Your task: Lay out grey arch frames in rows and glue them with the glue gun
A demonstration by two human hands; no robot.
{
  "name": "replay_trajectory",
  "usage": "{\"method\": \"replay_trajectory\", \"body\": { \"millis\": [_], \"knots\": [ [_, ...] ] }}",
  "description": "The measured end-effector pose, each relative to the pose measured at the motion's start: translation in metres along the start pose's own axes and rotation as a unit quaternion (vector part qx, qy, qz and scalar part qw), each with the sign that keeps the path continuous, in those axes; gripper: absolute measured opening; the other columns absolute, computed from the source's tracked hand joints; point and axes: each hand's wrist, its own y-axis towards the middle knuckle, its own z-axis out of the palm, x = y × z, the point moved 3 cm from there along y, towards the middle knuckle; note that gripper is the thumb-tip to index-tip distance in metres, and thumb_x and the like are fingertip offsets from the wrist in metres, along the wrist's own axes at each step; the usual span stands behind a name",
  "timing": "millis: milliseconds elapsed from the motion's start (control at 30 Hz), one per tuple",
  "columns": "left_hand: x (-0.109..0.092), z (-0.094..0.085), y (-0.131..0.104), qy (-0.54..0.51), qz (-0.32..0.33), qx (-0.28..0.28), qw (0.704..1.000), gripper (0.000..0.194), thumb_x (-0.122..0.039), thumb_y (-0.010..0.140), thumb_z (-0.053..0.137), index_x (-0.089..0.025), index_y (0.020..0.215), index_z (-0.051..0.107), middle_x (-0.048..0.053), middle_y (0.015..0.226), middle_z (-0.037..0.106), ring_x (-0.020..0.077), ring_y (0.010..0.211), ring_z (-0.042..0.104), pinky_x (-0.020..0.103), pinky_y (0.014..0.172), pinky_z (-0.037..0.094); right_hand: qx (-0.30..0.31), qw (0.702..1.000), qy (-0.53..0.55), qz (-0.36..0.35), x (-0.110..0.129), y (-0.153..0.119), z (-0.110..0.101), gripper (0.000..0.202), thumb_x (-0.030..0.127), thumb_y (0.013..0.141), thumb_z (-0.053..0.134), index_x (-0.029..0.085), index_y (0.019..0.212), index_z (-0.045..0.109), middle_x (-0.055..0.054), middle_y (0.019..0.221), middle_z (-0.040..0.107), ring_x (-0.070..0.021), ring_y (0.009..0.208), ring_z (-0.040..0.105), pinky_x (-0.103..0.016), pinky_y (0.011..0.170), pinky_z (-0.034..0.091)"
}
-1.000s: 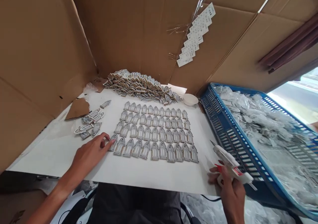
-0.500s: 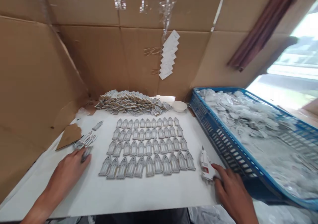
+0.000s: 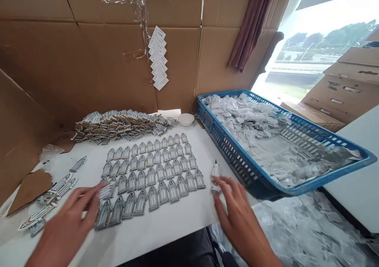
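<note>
My left hand point(image 3: 74, 215) is over the left end of the laid-out rows, blurred by motion. Thumb and fingers are pinched on a small grey arch-shaped metal piece point(image 3: 106, 192), whose outline is smeared. Several rows of like pieces point(image 3: 152, 198) lie side by side on the white table, tips pointing away from me. My right hand point(image 3: 237, 208) rests at the right of the rows, its thumb and fingers closed about the lower end of a white tool point(image 3: 216, 170) with a dark pointed tip. The tool lies on the table and its lower part is partly covered.
A heap of arch-shaped pieces point(image 3: 118, 125) lies at the back, beside a white bowl point(image 3: 186, 120). The blue basket point(image 3: 237, 156) holding plastic-wrapped items stands at right. Loose pieces point(image 3: 63, 184) and a cardboard scrap point(image 3: 31, 188) lie left. Cardboard walls point(image 3: 112, 66) surround the table.
My left hand has moved right, from beside the loose pieces to the rows, carrying the metal piece. My right hand stays at the white tool. The view has turned right.
</note>
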Motion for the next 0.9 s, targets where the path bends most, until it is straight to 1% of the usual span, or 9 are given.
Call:
{"method": "replay_trajectory", "body": {
  "millis": [33,100,167,267,400,533,667,800,900],
  "knots": [
    [-0.035,0.011,-0.005,-0.052,0.028,0.062,0.996,0.047,-0.066,0.097,0.05,-0.042,0.126,0.077,0.004,0.128,0.075,0.0327,0.107,0.076,0.048,0.094,0.066,0.029,0.998,0.061,-0.008,0.016,0.0,-0.002,0.045,0.034,0.11,0.053,0.031,0.155,0.058,-0.012,0.147,0.064,-0.0326,0.138,0.061,-0.052,0.117,0.054],
    [-0.1,0.03,-0.018,-0.161,0.085,0.132,0.974,0.044,-0.069,0.097,0.054,-0.042,0.121,0.08,0.001,0.127,0.078,0.0305,0.12,0.074,0.042,0.106,0.063,0.106,0.979,0.172,-0.008,0.043,0.002,-0.002,0.046,0.041,0.111,0.059,0.037,0.156,0.059,-0.008,0.145,0.068,-0.0274,0.131,0.067,-0.043,0.113,0.057],
    [-0.149,0.049,-0.032,-0.247,0.111,0.213,0.939,0.038,-0.065,0.098,0.059,-0.042,0.121,0.079,0.0,0.124,0.08,0.0268,0.119,0.075,0.037,0.107,0.062,0.169,0.953,0.25,0.007,0.058,0.003,0.001,0.048,0.046,0.106,0.069,0.037,0.153,0.063,-0.004,0.138,0.074,-0.0246,0.121,0.072,-0.038,0.109,0.058],
    [-0.189,0.069,-0.043,-0.337,0.107,0.268,0.896,0.024,-0.058,0.099,0.066,-0.039,0.11,0.076,-0.001,0.117,0.08,0.0224,0.107,0.077,0.032,0.099,0.062,0.201,0.933,0.295,0.047,0.057,0.005,0.001,0.04,0.047,0.102,0.075,0.033,0.14,0.073,-0.002,0.123,0.08,-0.0231,0.111,0.074,-0.035,0.104,0.058],
    [-0.21,0.094,-0.044,-0.423,0.073,0.279,0.859,0.024,-0.052,0.092,0.08,-0.033,0.103,0.071,0.0,0.102,0.078,0.0206,0.091,0.075,0.032,0.088,0.064,0.191,0.947,0.25,0.058,0.034,0.006,-0.011,0.041,0.045,0.102,0.074,0.032,0.142,0.073,-0.004,0.116,0.079,-0.0241,0.108,0.072,-0.037,0.1,0.057],
    [-0.22,0.11,-0.045,-0.476,0.049,0.196,0.856,0.033,-0.059,0.095,0.075,-0.03,0.111,0.07,0.006,0.117,0.077,0.0235,0.106,0.076,0.038,0.1,0.065,0.157,0.965,0.205,0.037,0.011,0.029,-0.023,0.032,0.039,0.102,0.071,0.027,0.131,0.076,-0.005,0.119,0.078,-0.0231,0.106,0.071,-0.037,0.1,0.055],
    [-0.206,0.116,-0.06,-0.457,0.015,0.139,0.879,0.036,-0.063,0.102,0.06,-0.032,0.116,0.07,0.009,0.13,0.075,0.0266,0.121,0.074,0.041,0.102,0.066,0.123,0.966,0.221,0.063,-0.011,0.086,-0.017,0.018,0.035,0.095,0.071,0.02,0.105,0.073,-0.003,0.099,0.077,-0.0193,0.088,0.071,-0.031,0.083,0.056],
    [-0.165,0.116,-0.076,-0.427,-0.009,0.116,0.897,0.037,-0.066,0.099,0.06,-0.033,0.112,0.073,0.008,0.125,0.078,0.0281,0.116,0.076,0.038,0.093,0.069,0.145,0.972,0.156,0.102,-0.029,0.143,0.009,0.033,0.036,0.089,0.078,0.017,0.115,0.073,-0.004,0.1,0.077,-0.019,0.083,0.072,-0.028,0.076,0.054],
    [-0.113,0.111,-0.081,-0.378,-0.059,0.061,0.922,0.041,-0.07,0.096,0.061,-0.034,0.113,0.072,0.006,0.124,0.079,0.0301,0.116,0.077,0.038,0.089,0.07,0.174,0.974,0.065,0.131,-0.039,0.167,0.028,0.046,0.028,0.086,0.083,0.016,0.13,0.072,-0.005,0.102,0.077,-0.0179,0.085,0.073,-0.026,0.075,0.053]
  ]
}}
